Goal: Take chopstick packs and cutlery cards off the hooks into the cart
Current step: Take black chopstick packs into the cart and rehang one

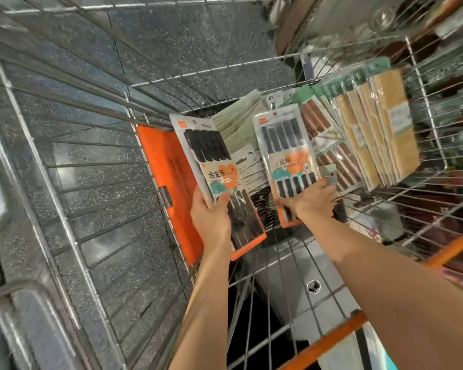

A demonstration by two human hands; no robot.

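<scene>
My left hand (211,218) grips a pack of black chopsticks (206,153) with an orange and white label, thumb across its front. My right hand (312,199) holds the lower end of a second matching chopstick pack (284,145), fingers curled round its right edge. Both packs are inside the wire cart (425,108), over a heap of pale cutlery cards (241,121). Brown chopstick packs (329,145) and several yellow bamboo chopstick packs (385,121) lean against the cart's right side.
An orange flap (169,177) stands at the cart's left wall. The cart's orange handle bar (329,340) runs across the lower right. A second wire cart (64,182) stands to the left on a dark speckled floor. Store shelves with goods are at the upper right.
</scene>
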